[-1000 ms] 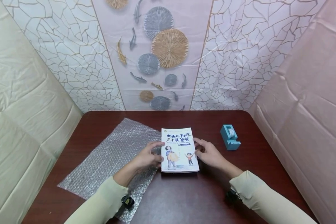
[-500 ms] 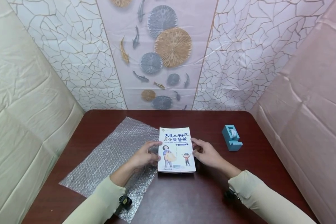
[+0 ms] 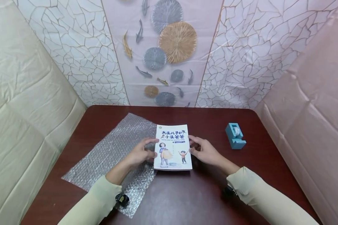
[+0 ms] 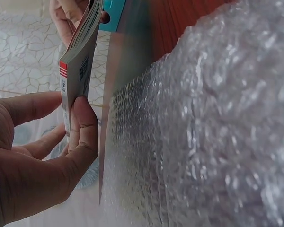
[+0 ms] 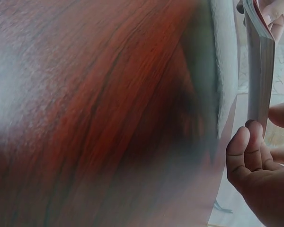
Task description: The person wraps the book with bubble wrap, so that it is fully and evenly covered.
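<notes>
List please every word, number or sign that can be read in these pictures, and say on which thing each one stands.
"大头儿子和小头爸爸": blue title on the front cover of the book, held by the left hand and the right hand.
Small lines under the title: too small to read.
Print on the book's spine, left wrist view: blurred.
Tape dispenser: no text visible.

Both arms reach forward in pale sleeves, forearms angled inward so the hands face each other. The left hand pinches with thumb and curled fingers; the right hand mirrors it (thumb on top, fingers underneath), with both wrists held low.
</notes>
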{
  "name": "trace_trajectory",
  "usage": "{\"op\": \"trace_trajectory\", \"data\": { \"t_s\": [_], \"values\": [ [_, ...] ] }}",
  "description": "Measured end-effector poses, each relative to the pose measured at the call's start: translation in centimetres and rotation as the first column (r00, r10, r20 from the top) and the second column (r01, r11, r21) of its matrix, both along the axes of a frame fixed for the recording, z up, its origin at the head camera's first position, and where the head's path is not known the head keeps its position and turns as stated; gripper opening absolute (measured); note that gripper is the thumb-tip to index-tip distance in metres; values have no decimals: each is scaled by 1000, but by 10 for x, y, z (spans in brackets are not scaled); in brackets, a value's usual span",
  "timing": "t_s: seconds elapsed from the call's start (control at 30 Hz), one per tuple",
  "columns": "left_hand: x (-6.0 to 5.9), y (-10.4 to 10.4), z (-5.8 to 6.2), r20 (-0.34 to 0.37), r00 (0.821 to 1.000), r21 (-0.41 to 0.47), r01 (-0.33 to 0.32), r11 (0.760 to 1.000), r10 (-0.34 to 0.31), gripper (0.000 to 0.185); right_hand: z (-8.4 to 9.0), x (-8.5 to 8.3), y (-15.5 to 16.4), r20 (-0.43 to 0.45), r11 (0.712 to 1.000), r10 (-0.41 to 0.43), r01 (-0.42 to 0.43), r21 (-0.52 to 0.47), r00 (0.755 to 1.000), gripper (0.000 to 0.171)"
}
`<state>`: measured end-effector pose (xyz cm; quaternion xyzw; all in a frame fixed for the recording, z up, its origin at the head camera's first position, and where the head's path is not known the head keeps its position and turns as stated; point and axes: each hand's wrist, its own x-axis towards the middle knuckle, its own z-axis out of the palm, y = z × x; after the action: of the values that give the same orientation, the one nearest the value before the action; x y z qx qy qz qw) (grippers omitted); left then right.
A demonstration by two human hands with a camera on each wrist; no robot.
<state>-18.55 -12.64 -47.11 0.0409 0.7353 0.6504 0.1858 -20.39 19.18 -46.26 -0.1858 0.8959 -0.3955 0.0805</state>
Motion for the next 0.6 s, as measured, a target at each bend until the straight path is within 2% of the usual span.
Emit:
{"op": "trace_trajectory", "data": {
  "t_s": [0.23, 0.6],
  "values": [
    [3, -13, 4, -21, 1000, -45, 8, 999, -9, 67, 1, -3, -10, 13, 1000, 19, -20, 16, 1000, 61],
    [6, -34, -1, 4, 1000, -23, 6, 1000, -6, 72, -4, -7, -25, 4, 996, 78, -78, -34, 997, 59]
  ]
}}
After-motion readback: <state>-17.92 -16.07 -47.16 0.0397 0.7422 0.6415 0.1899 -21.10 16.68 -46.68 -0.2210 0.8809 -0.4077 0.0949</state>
